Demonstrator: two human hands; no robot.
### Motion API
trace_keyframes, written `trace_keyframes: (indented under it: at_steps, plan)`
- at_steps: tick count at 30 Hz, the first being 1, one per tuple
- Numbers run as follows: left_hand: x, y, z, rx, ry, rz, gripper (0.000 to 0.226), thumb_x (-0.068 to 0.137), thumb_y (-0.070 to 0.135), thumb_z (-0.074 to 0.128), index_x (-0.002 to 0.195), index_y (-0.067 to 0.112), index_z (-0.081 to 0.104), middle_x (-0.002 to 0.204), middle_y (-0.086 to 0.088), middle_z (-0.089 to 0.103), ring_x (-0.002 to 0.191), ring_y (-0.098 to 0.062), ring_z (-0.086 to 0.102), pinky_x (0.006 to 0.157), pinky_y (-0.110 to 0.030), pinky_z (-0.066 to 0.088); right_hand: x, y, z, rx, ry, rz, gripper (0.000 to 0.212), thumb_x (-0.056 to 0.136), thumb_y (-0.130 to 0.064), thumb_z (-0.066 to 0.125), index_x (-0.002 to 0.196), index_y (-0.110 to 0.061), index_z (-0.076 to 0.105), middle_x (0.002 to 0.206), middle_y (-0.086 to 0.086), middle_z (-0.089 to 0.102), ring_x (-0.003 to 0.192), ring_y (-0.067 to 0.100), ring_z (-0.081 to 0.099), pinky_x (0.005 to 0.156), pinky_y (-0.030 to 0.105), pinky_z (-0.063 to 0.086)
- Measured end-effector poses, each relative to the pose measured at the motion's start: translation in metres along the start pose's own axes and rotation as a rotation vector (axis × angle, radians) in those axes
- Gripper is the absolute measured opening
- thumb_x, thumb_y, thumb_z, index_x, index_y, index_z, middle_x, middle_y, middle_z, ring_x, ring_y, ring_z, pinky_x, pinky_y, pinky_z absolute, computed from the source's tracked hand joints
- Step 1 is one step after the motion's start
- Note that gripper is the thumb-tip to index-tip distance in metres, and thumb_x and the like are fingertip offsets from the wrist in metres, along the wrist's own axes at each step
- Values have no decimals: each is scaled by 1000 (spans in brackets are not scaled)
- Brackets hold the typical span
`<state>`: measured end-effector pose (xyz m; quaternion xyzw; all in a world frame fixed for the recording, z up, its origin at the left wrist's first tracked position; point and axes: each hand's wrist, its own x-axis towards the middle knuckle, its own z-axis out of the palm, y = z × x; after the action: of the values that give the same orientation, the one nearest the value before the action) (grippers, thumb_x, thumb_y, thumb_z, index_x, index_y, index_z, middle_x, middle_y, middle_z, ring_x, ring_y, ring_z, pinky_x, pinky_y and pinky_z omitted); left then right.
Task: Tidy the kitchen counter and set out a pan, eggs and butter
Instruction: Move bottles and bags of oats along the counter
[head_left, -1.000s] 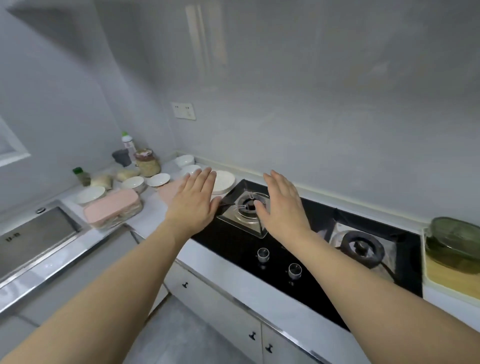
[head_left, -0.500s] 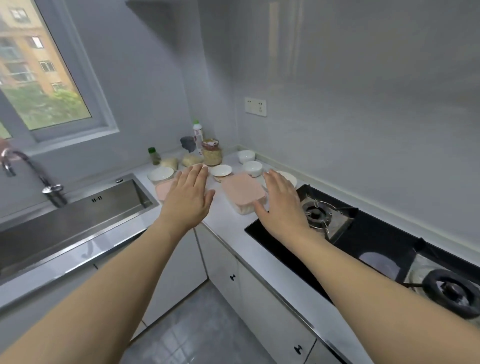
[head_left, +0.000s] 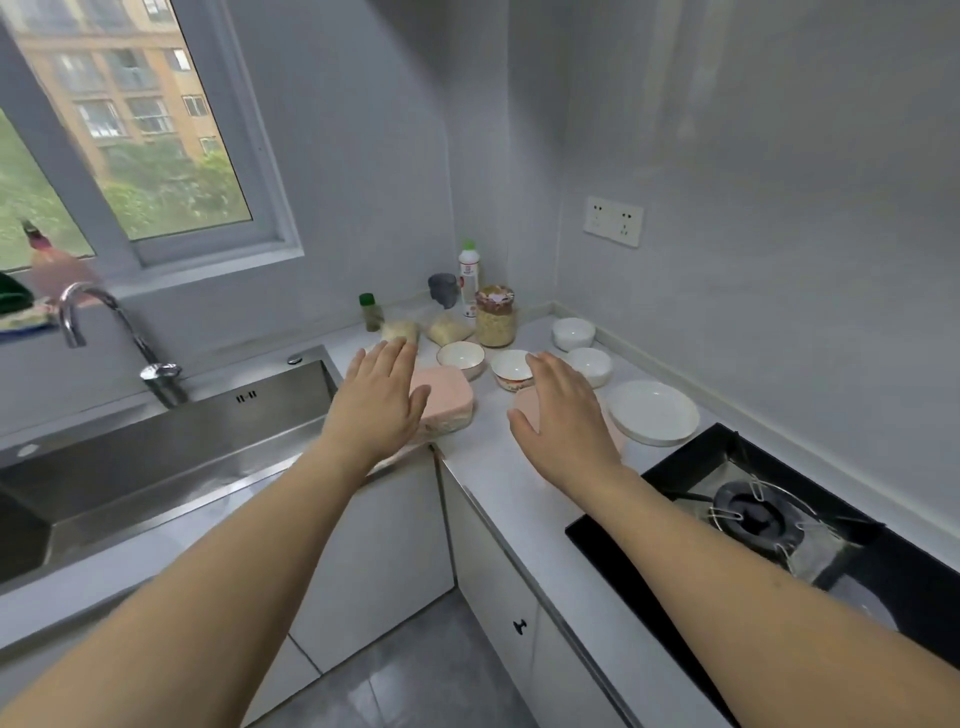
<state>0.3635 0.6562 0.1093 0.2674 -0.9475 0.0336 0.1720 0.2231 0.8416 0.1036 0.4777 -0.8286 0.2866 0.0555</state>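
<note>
Over the last second our view has turned away from the stove (head_left: 753, 525) toward the counter corner beside the sink (head_left: 171, 447), and both hands have travelled with it. The left hand (head_left: 376, 410) now hovers flat, fingers straight and together, in front of the pink-lidded box (head_left: 447, 397), holding nothing. The right hand (head_left: 563, 415) is spread the same way, empty, above a second pink item (head_left: 524, 410) that it mostly covers, so we cannot say whether this is a lid or another box. Around them stand small white bowls (head_left: 573, 332), a white plate (head_left: 652, 413), a jar of grains (head_left: 496, 317) and a spray bottle (head_left: 469, 278). We judge that the tidying is only starting: nothing is gripped yet. A pan, eggs and butter are not in sight.
</note>
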Motion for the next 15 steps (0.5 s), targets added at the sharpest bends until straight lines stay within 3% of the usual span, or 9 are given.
trace_keyframes:
  at_steps: [5,15]
  plan:
    - [66,-36,-2,32,33,-19,55,100,36,37,146,5,33,151,-14,36,140,-32,30,119,-48,14,67,12,10,12,17,-11,60,94,-31,52,146,-10,31,153,7,31,142,23,23,118,32,13]
    - [140,-76,14,49,39,-64,59,101,38,35,151,7,25,156,-11,27,145,-28,22,120,-44,9,160,17,33,63,20,-59,65,93,-29,54,150,-14,25,157,2,25,145,19,19,120,35,14]
